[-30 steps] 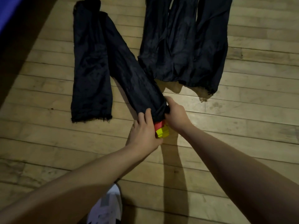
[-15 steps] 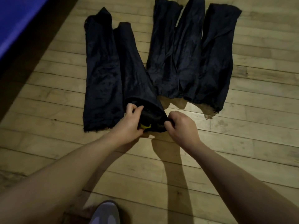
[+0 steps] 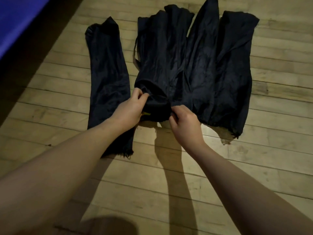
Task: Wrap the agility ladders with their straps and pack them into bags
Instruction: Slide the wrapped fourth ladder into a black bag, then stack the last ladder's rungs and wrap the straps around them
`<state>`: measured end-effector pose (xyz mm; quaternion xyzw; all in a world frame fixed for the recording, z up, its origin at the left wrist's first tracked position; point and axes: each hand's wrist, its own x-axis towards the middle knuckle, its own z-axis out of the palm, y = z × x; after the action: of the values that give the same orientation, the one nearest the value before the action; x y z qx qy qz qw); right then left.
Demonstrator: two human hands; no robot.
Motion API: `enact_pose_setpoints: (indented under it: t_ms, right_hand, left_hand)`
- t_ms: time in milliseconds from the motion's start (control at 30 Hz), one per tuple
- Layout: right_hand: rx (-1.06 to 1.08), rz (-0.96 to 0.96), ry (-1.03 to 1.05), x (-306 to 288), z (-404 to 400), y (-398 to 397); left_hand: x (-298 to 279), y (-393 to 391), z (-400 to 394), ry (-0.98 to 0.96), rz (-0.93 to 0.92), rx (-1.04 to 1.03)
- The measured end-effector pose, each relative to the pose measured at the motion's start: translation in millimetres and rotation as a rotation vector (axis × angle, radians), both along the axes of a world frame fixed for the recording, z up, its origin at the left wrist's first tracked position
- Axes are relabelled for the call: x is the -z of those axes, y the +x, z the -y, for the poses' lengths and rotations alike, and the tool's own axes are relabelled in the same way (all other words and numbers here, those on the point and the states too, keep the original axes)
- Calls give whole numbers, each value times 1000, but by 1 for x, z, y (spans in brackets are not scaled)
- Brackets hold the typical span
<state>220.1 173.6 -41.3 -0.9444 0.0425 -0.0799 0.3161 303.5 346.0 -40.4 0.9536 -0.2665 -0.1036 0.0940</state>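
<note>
A: What is filling the frame?

B: A wooden floor (image 3: 169, 175) is running across all of it, with a blue mat (image 3: 20, 17) lying in the upper left corner. Several black bags (image 3: 220, 68) are lying side by side in the upper middle, and one flat bag (image 3: 108, 78) is sitting apart at centre left.

A: And the one being packed?

B: The filled bag (image 3: 155, 65) is lying at centre. The left hand (image 3: 130, 109) is pinching its mouth on the left edge with thumb and curled fingers, and the right hand (image 3: 184, 126) is pinching the right edge the same way. A sliver of yellow ladder (image 3: 146, 113) is peeking out between them.

A: What might be going wrong?

B: I judge the slick cloth could be slipping from either pinch, letting the rungs slide back out, or the mouth could be snagging on that yellow corner.
</note>
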Motion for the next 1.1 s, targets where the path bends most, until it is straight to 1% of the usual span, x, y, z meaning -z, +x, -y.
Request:
enact_pose_setpoints:
  t_ms: [100,267,433,500,600,733,800,867,967,1033,1100]
  right_hand:
    - [27,-31,11,4,-2,19]
    - [0,-154,0,10,-1,36]
    - [73,-225,-15,4,4,21]
    - [117,-255,-10,0,2,11]
    - [166,-269,28,-7,-1,-9]
    - [196,-272,47,-24,13,-46]
    - [243,-266,33,-36,30,-73]
    - [293,-268,18,-47,49,-103]
    - [389,-300,-7,-64,89,-160]
    - [431,-337,-20,-70,112,-188]
    - [521,-356,-19,-78,144,-233]
  left_hand:
    - [11,16,7,57,87,-40]
    - [18,30,21,44,84,-74]
    - [14,16,28,73,154,-143]
    - [8,0,32,22,151,-166]
    - [-4,-28,42,-49,87,-135]
    - [-26,-59,61,-54,43,-60]
    - [-39,-72,76,-95,-46,-27]
    - [-48,-88,96,-168,-137,-36]
    - [-65,-126,141,-215,-247,6]
    - [-74,-149,167,-219,-291,83]
    - [-81,-184,208,-229,-333,182]
